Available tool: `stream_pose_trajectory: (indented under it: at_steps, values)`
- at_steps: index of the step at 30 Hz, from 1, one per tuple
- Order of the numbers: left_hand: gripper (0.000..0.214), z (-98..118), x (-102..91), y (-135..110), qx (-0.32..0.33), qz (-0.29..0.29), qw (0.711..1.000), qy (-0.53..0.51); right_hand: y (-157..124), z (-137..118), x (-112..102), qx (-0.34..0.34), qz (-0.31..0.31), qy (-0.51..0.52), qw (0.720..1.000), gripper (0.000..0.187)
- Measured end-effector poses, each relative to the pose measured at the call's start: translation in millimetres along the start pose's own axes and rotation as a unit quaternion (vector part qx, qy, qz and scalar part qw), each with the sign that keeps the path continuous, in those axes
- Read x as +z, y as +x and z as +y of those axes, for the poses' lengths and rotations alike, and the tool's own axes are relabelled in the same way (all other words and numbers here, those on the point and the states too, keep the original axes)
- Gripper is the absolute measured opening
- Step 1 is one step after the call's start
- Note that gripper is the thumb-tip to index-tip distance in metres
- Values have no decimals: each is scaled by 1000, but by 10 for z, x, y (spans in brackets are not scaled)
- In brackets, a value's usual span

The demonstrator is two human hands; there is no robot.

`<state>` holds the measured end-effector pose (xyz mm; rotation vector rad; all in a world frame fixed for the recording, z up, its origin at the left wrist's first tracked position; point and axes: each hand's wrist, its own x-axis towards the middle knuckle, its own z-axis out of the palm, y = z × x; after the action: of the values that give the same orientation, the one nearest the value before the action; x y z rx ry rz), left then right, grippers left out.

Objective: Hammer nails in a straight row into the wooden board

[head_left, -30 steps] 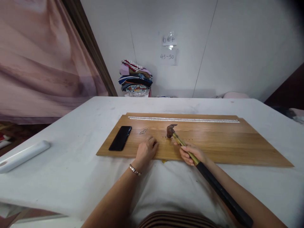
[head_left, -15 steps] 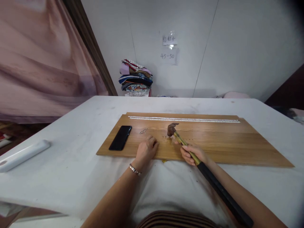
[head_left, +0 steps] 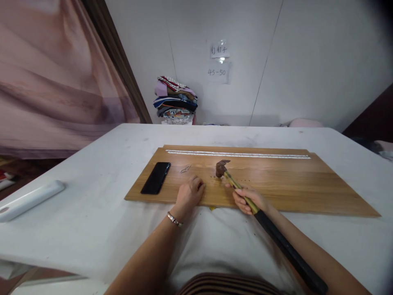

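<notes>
My right hand is wrapped around the wooden shaft of a claw hammer, whose black grip runs back under my right forearm. The rusty hammer head is at the middle of the wooden board, its striking face down at a row of small dark nail heads. Whether it touches a nail is unclear. My left hand rests on the board left of the hammer, fingers curled, with nothing visible in them. A few loose nails lie just beyond my left hand.
A black phone lies on the board's left end. Two white measuring strips run along its far side. The white table carries a white tube-like object at left. Folded cloths are stacked by the wall.
The hammer head has shifted slightly down and to the left over the board. My left hand, the phone and the loose nails stay in place.
</notes>
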<state>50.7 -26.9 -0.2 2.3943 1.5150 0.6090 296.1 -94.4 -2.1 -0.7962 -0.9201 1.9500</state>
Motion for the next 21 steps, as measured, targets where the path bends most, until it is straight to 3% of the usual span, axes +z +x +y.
stream_pose_trajectory:
  at_steps: [21]
  values:
    - [13,-3,8,-4,6,7,1000,7,-11,-12,23,-8,-1,1,1000,41]
